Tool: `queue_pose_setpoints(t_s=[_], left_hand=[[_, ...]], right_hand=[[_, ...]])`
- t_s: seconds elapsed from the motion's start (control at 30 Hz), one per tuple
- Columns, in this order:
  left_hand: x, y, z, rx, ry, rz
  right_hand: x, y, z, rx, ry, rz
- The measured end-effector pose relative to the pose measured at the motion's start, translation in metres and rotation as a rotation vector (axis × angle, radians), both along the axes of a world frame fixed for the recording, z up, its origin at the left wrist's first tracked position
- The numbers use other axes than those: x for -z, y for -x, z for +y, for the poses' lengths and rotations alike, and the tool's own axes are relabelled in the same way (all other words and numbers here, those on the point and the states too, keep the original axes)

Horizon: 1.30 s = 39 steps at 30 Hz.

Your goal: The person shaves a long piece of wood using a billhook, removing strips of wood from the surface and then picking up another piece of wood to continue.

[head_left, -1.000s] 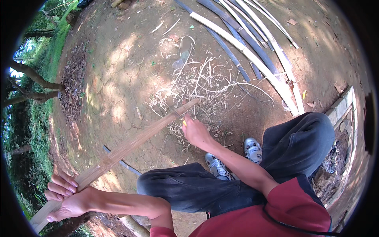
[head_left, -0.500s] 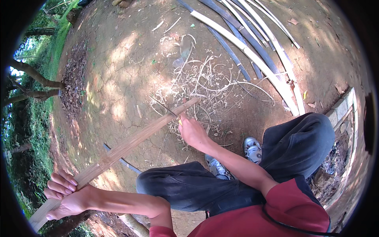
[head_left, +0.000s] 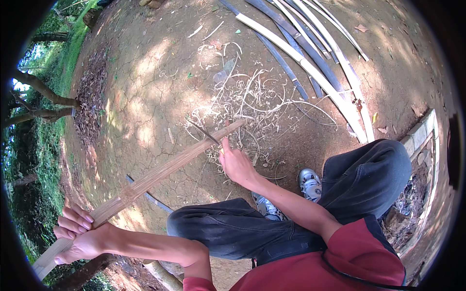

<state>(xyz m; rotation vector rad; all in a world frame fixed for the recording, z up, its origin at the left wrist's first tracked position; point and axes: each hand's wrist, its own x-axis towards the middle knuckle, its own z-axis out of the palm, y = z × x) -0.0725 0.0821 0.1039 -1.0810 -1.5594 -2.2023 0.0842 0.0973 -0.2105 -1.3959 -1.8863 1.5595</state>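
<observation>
A long, pale bamboo strip (head_left: 162,170) runs slantwise from the lower left up to the middle of the view. My left hand (head_left: 85,235) is wrapped round its lower part, with the fingers over the top edge. Near the strip's far end, my right hand (head_left: 237,166) is closed on a knife; most of the handle is hidden in the fist. The knife's thin dark blade (head_left: 201,131) lies across the strip and sticks out beyond its far side. Curly bamboo shavings (head_left: 255,97) are heaped on the ground around and past the strip's tip.
Several long split bamboo pieces (head_left: 303,63) lie at the upper right. Another dark strip (head_left: 150,196) is on the ground under the held one. My bent legs (head_left: 218,225) and shoes (head_left: 310,183) are close by. Tree branches (head_left: 43,92) stand at the left, a block edging (head_left: 420,133) at the right.
Almost nothing differs. My left hand and the near end of the bamboo strip have shifted slightly; the blade stays across the strip near its tip.
</observation>
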Motion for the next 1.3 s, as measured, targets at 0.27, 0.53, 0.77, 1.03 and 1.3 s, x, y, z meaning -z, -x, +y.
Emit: queue_pose_setpoints(t_s=[0.27, 0.53, 0.77, 1.03, 1.3], left_hand=[[-0.012, -0.014, -0.002, -0.042, 0.019, 0.031], [-0.018, -0.012, -0.010, 0.017, 0.056, 0.045], [-0.002, 0.004, -0.006, -0.213, -0.043, 0.015], [-0.009, 0.003, -0.018, -0.285, -0.023, 0.051], [-0.010, 0.005, -0.006, -0.391, -0.034, 0.025]], right_hand=[[0.065, -0.006, 0.017, 0.050, 0.030, -0.131], [0.108, -0.021, 0.015, 0.040, 0.078, -0.187], [0.067, -0.015, 0.008, 0.084, 0.039, -0.117], [0.076, -0.009, 0.008, 0.075, 0.071, -0.116], [0.049, -0.012, 0.026, 0.026, 0.055, -0.224]])
